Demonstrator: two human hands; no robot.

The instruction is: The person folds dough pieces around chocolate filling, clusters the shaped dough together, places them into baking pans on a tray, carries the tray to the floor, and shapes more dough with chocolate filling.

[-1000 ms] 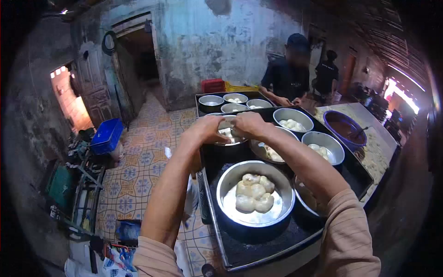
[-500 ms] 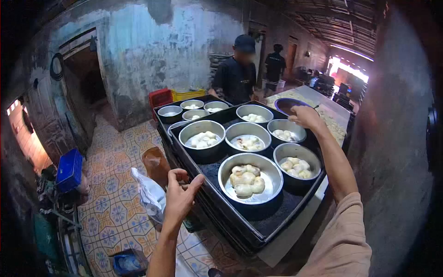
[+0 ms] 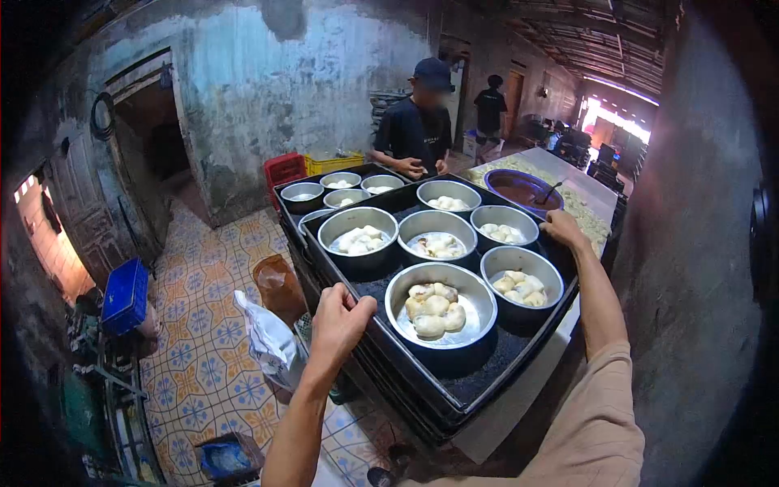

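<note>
My left hand (image 3: 341, 323) is closed on the left edge of a black tray (image 3: 454, 399), with the thumb on top. My right hand (image 3: 563, 229) grips the same tray's right edge, its fingers curled over the rim. Several round metal pans stand in the tray, each holding pale dough balls. The nearest pan (image 3: 487, 312) has a clump of dough (image 3: 434, 308) with brownish patches. Another pan (image 3: 554, 276) stands to its right, below my right hand. The tray sits on a stack of similar dark trays.
Behind is another tray with smaller pans (image 3: 301, 195). A purple basin (image 3: 527, 185) of brown filling stands on a dough-strewn table (image 3: 596, 203). A person (image 3: 415, 130) faces the trays; another person (image 3: 490, 109) is farther back. Left are a white sack (image 3: 272, 341) and blue crate (image 3: 126, 296).
Both hands have left the pan at the far left of the tray and come to the tray's two side edges. The view has turned right. The near co-worker's hands have come up together.
</note>
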